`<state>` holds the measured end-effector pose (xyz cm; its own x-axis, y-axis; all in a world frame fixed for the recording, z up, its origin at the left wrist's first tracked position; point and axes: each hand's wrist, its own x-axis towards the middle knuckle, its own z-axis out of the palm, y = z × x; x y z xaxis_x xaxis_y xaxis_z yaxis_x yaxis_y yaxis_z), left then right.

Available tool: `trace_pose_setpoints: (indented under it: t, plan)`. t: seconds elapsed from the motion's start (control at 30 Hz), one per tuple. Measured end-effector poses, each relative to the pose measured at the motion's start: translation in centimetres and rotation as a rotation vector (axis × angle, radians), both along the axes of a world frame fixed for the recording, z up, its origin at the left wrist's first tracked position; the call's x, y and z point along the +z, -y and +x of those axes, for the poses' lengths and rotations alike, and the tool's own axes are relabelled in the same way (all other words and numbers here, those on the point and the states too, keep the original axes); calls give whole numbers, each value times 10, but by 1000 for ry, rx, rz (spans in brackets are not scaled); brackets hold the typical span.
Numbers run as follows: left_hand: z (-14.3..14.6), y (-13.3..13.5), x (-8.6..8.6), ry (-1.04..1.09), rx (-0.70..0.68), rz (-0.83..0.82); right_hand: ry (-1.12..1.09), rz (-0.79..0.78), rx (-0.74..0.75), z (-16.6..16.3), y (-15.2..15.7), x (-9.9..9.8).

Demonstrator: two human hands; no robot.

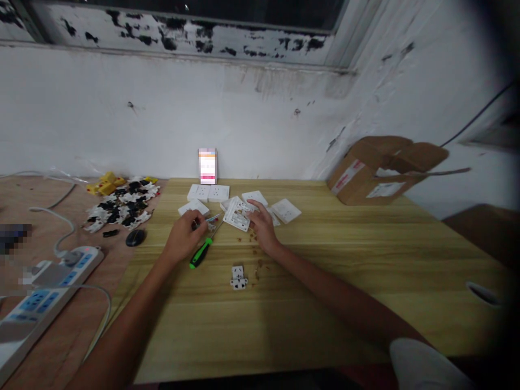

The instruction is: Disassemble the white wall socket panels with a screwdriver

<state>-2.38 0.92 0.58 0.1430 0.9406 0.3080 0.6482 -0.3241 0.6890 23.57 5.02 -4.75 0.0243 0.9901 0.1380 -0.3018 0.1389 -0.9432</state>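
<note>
Right hand [263, 226]: grips white socket plate [235, 215] by one edge
Left hand [187, 232]: pinches slim tool [213, 218]
Plate: likely light, stiff; rim safest

Shows green with black on the screwdriver [201, 253], white on the socket panel [236, 214], streaky yellowish-brown grain across the table [406, 260], brown on the carton [359, 176].

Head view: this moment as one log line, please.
left hand: holding slim tool, type unclear | right hand: holding white socket panel, back showing | on table: green-and-black screwdriver, socket insert
</note>
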Motion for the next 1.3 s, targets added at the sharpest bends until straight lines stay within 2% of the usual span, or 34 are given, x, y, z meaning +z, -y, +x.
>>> trace_pose_setpoints:
  t: [0.13, 0.23, 0.43, 0.57, 1.3]
  plan:
    - [1, 0, -1, 293, -56, -129, 4, -3, 34, -2, 0, 1]
    - [8, 3, -4, 378, -98, -175, -9, -14, 30, -3, 0, 1]
    - [15, 10, 1, 184, -108, -92, 34, -34, -3, -2, -3, -2]
    - [16, 11, 5, 111, -94, -24, 37, -40, 36, -2, -2, -1]
    - [21, 14, 4, 96, -110, 14, -6, -117, 70, -2, 0, 4]
